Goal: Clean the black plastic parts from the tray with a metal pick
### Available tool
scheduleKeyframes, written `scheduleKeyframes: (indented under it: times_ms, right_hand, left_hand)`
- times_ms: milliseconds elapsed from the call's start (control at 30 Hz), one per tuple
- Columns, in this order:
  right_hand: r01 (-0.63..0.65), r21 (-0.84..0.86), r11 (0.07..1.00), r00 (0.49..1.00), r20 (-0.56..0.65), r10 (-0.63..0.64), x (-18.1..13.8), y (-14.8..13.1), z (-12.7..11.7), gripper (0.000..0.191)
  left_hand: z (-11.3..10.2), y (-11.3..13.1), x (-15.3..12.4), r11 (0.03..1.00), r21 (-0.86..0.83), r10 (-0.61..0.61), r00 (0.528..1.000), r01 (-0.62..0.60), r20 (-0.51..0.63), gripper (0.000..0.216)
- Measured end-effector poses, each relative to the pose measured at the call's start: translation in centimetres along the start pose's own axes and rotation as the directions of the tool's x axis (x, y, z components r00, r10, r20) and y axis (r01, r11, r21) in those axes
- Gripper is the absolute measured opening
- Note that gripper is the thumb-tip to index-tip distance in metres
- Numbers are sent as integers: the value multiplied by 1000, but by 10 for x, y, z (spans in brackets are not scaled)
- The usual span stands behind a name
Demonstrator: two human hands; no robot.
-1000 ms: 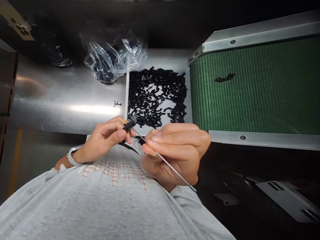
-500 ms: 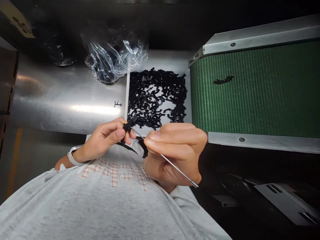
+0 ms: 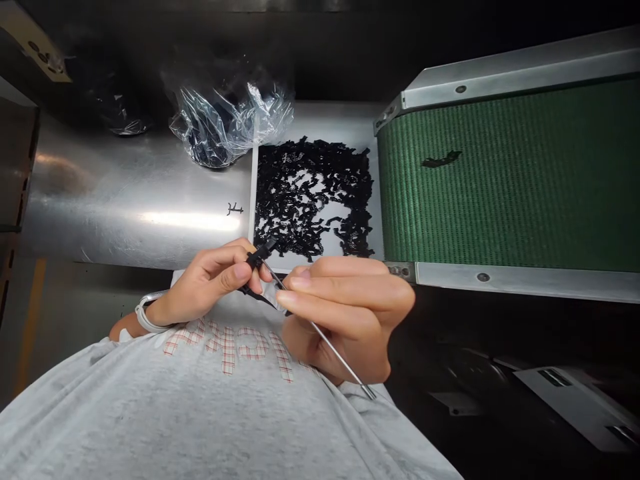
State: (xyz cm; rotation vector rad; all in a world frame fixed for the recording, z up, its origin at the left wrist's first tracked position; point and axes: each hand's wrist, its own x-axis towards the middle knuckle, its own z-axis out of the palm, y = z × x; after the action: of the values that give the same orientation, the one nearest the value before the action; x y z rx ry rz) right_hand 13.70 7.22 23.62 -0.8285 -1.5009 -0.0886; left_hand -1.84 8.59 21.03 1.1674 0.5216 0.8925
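Metal table (image 3: pixel 125 180) behind slim black part (image 3: pixel 263 252)

At your left lies a brushed-metal worktop (image 3: pixel 115 190), its surface streaked with reflected light. Toward its far side you see a clear, crumpled plastic bag (image 3: pixel 220 137) with dark contents; farther left, a second bag (image 3: pixel 129 121) sits in shadow. At far left, note the beige panel (image 3: pixel 30 33) with dark round marks. On your right, a green ribbed belt (image 3: pixel 500 207) runs between a far metal rail (image 3: pixel 520 79) and a near metal rail (image 3: pixel 540 283), each bearing a bolt. Near right, you find a pale slotted panel (image 3: pixel 575 407); near left, a yellow floor stripe (image 3: pixel 33 320).
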Motion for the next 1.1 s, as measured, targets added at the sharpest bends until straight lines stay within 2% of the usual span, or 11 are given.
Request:
scheduleKeyframes:
  times_ms: [167, 433, 600, 733, 1000, 1100]
  right_hand:
    - [-13, -5, 1000, 999, -31, 13, 0, -2, 1, 24]
    - [-71, 88, 994, 991, 118, 60, 2, -3, -11, 28]
    - [-131, 63, 989, 989, 75, 126, 1, -8, -15, 27]
    - [-123, 52, 991, 983, 145, 114, 1, -8, -18, 23]
    - [-88, 59, 994, 977, 200, 74, 1, -5, -20, 18]
    - [-104, 88, 991, 986, 142, 90, 3, -8, -17, 22]
  left_hand:
    - [0, 1, 1, 1000, 21, -23, 1000, 23, 5, 37]
    - [-2, 2, -2, 999, -5, -45, 996, 46, 77, 37]
    - [-2, 3, -1, 999, 14, -48, 997, 47, 68, 41]
    - [-2, 4, -1, 999, 10, -45, 997, 45, 63, 41]
    - [-2, 4, -1, 999, -36, -36, 997, 39, 72, 35]
    - [-2, 3, -1, 998, -36, -40, 994, 44, 100, 33]
